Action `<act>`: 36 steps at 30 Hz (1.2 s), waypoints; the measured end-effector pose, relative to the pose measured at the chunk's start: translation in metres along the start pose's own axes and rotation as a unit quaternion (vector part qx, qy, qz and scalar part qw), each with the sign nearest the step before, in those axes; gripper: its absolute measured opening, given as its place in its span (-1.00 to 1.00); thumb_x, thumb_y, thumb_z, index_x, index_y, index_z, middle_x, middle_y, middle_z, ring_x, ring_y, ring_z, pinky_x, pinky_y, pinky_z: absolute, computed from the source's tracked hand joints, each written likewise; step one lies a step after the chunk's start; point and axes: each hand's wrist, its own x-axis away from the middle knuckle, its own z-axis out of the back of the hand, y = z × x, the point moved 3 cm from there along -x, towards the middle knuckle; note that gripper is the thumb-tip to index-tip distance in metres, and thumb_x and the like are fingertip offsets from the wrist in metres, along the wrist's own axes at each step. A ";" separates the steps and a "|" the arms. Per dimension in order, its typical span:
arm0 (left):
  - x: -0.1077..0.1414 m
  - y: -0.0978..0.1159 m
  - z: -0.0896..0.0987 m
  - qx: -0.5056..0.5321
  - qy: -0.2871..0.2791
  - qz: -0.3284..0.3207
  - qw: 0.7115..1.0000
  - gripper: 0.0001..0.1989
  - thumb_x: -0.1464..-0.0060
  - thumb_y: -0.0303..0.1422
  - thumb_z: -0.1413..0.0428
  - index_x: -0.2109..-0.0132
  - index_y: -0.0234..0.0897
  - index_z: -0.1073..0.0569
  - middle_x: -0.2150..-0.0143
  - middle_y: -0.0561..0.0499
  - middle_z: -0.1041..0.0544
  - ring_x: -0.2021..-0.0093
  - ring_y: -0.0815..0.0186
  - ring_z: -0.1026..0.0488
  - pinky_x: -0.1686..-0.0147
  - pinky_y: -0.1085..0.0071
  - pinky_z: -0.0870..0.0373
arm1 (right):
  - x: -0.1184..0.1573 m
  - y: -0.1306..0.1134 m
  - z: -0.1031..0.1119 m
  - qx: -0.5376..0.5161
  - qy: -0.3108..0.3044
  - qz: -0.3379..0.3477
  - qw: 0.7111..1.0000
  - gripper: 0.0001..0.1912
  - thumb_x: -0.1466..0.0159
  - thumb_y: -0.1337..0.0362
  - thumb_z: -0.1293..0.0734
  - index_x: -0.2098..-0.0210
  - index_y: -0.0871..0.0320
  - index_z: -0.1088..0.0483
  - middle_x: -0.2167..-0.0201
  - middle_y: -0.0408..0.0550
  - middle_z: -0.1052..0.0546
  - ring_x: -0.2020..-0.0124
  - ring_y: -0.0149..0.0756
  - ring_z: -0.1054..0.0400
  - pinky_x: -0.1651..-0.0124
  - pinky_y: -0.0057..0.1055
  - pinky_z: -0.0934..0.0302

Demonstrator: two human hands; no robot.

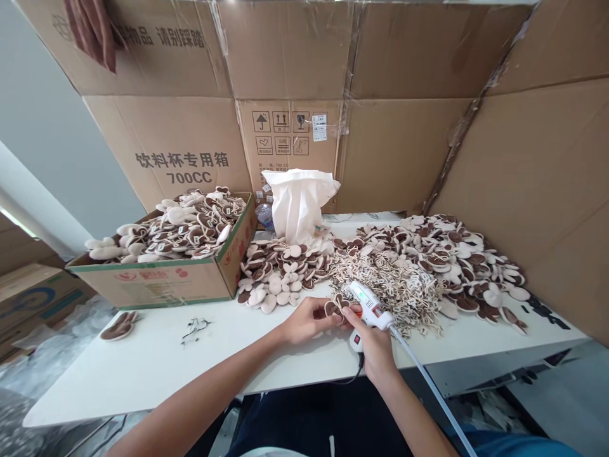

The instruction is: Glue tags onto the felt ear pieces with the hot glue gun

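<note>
Centre of the head view, slightly low: the left hand (pixel 309 320) has its grip pinched shut on a small brown-and-cream plush piece with rounded lobes (pixel 334 308), held just above the white desk (pixel 276 365). Just right of it, the right hand (pixel 375 349) has its grip closed round a white plastic glue gun with a green light and a red switch (pixel 368 301), its index finger reaching to the piece. A long, pale, thin rod (pixel 428 377) runs from the gun to the lower right of the frame.

Beyond the hands, right of centre, lies a tangled pile of cream cord loops (pixel 394 285). Matching plush pieces form a heap at centre (pixel 280 279) and a larger one at right (pixel 466 260); more fill a green-edged cardboard box (pixel 157 285) at left. Below that box rests one separate brown-and-cream pair (pixel 118 325), with thin dark scraps (pixel 195 328) to its right. A crumpled white bag (pixel 297 203) stands behind the centre heap, before tall cardboard panels (pixel 404 146).
</note>
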 end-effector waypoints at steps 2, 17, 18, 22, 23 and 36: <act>0.000 0.002 -0.001 0.008 -0.001 0.000 1.000 -0.58 -0.28 -0.10 -0.20 0.05 -0.44 -0.61 0.20 -0.16 -0.61 0.34 0.35 -0.36 0.37 0.46 -0.22 | -0.001 0.001 0.000 -0.004 -0.002 0.004 1.000 -0.50 0.05 0.03 -0.69 0.23 0.16 -0.59 0.35 -0.06 -0.67 0.43 -0.23 -0.54 0.40 -0.39 -0.38; -0.001 -0.001 0.000 0.005 -0.004 0.005 1.000 -0.62 -0.29 -0.13 -0.19 0.08 -0.45 -0.60 0.21 -0.16 -0.60 0.35 0.35 -0.36 0.36 0.44 -0.22 | -0.003 0.005 0.002 0.009 0.003 0.008 1.000 -0.50 0.04 0.02 -0.69 0.21 0.14 -0.58 0.37 -0.08 -0.66 0.45 -0.27 -0.53 0.45 -0.43 -0.31; 0.000 -0.001 0.000 0.001 -0.006 0.005 1.000 -0.61 -0.29 -0.12 -0.19 0.08 -0.45 -0.60 0.21 -0.16 -0.60 0.35 0.34 -0.36 0.36 0.44 -0.22 | -0.003 0.005 0.002 0.009 0.003 0.007 1.000 -0.50 0.03 0.02 -0.69 0.21 0.14 -0.58 0.38 -0.08 -0.66 0.45 -0.27 -0.52 0.45 -0.43 -0.31; 0.000 -0.001 0.000 0.010 -0.010 0.002 1.000 -0.58 -0.30 -0.10 -0.18 0.02 -0.44 -0.60 0.18 -0.17 -0.60 0.32 0.32 -0.38 0.34 0.43 -0.24 | -0.001 0.003 0.002 0.013 0.003 0.003 1.000 -0.50 0.03 0.01 -0.68 0.22 0.15 -0.58 0.42 -0.07 -0.65 0.45 -0.25 -0.52 0.44 -0.42 -0.31; 0.000 -0.001 0.000 0.008 -0.007 0.002 1.000 -0.58 -0.30 -0.10 -0.18 0.03 -0.45 -0.60 0.19 -0.17 -0.60 0.31 0.31 -0.39 0.34 0.42 -0.24 | -0.001 0.003 0.001 0.014 0.003 0.002 1.000 -0.49 0.03 0.01 -0.68 0.22 0.16 -0.58 0.43 -0.07 -0.65 0.45 -0.25 -0.51 0.45 -0.42 -0.30; 0.000 0.007 -0.003 0.027 0.000 -0.009 1.000 -0.61 -0.29 -0.12 -0.19 0.07 -0.45 -0.58 0.24 -0.15 -0.59 0.39 0.37 -0.32 0.38 0.44 -0.19 | -0.002 0.004 0.003 0.034 0.010 -0.008 0.999 -0.44 0.03 -0.03 -0.67 0.18 0.19 -0.59 0.46 -0.04 -0.64 0.43 -0.19 -0.54 0.57 -0.48 -0.16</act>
